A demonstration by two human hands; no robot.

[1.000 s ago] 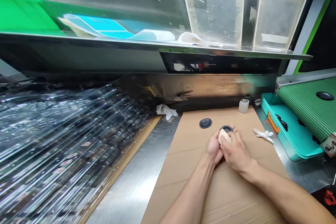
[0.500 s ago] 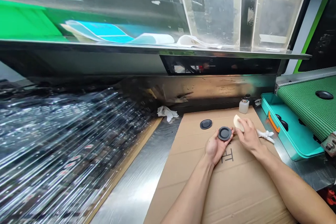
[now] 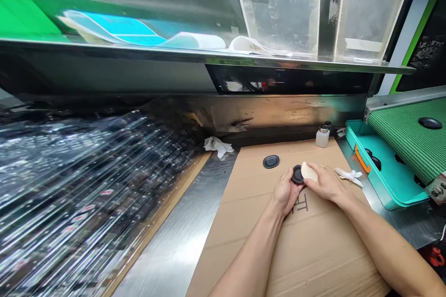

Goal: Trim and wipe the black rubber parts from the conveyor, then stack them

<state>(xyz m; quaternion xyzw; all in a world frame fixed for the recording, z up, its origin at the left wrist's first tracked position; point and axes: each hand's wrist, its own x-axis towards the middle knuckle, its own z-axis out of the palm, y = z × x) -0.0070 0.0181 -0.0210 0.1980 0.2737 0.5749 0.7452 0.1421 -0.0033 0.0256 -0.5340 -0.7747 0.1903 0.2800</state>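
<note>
My left hand (image 3: 286,191) holds a round black disc (image 3: 297,175) by its rim above the cardboard sheet (image 3: 244,213). In my right hand (image 3: 324,182) is a cream-coloured pad (image 3: 308,172), its left edge over the right part of the disc. Whether the pad presses on the disc cannot be made out. A second black disc (image 3: 271,161) lies flat on the cardboard, up and to the left of my hands. To the right of them is a white cloth piece (image 3: 349,176).
A small bottle (image 3: 322,137) stands at the cardboard's back edge. On the right, a teal tray (image 3: 393,195) holds black parts beside a green conveyor belt (image 3: 411,125) carrying a black disc. Clear-wrapped stacks (image 3: 80,195) fill the left, near a crumpled white cloth (image 3: 218,146).
My right hand has moved left and slightly down, bringing the pad from beside the disc to over its right part. The camera view has shifted slightly.
</note>
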